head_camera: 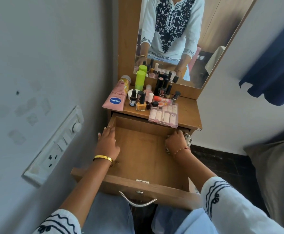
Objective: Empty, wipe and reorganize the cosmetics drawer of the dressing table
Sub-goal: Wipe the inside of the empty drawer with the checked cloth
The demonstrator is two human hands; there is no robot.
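The wooden drawer (143, 156) is pulled out toward me and holds nothing inside. My left hand (108, 142) rests on its left wall, fingers spread. Over at the right wall, my right hand (176, 141) is closed on a patterned black-and-white cloth (188, 139). Cosmetics stand on the dressing table top (187, 110): a pink Vaseline tube (116, 97), a green bottle (140, 80), several nail polish bottles (143, 102), dark lipsticks (161, 85) and a clear pink nail case (164, 115).
A mirror (188, 31) rises behind the cosmetics. The wall on my left carries a white switchboard (57, 147). The drawer's metal handle (138, 200) is near my knees. A blue cloth (272, 78) hangs at the right, with dark floor below.
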